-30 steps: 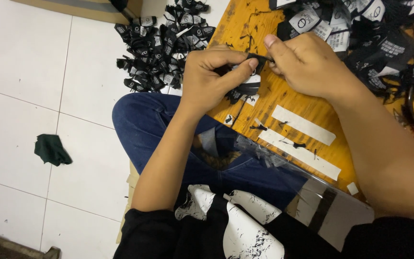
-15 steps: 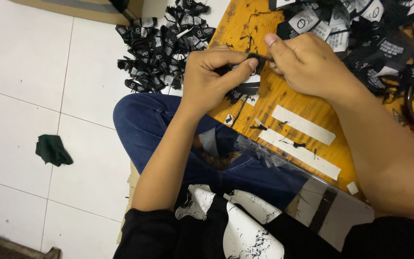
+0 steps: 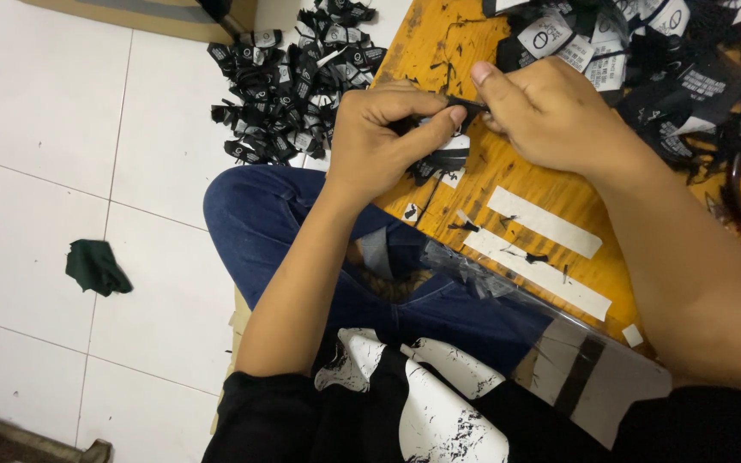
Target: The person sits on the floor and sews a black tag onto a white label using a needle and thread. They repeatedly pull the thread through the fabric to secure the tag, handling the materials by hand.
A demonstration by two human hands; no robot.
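Around my left hand (image 3: 383, 137) and right hand (image 3: 551, 111), the yellow board (image 3: 551, 193) offered open surface only below my wrists, interrupted by two white strips (image 3: 542, 221). A label pile (image 3: 662, 60) blocked the board's far side; another label heap (image 3: 289, 77) occupied the floor (image 3: 53, 129) leftward.

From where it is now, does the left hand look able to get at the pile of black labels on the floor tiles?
Probably yes. The left hand is next to the pile of black labels, with nothing between them, though its fingers are pinching a small black piece together with the right hand.
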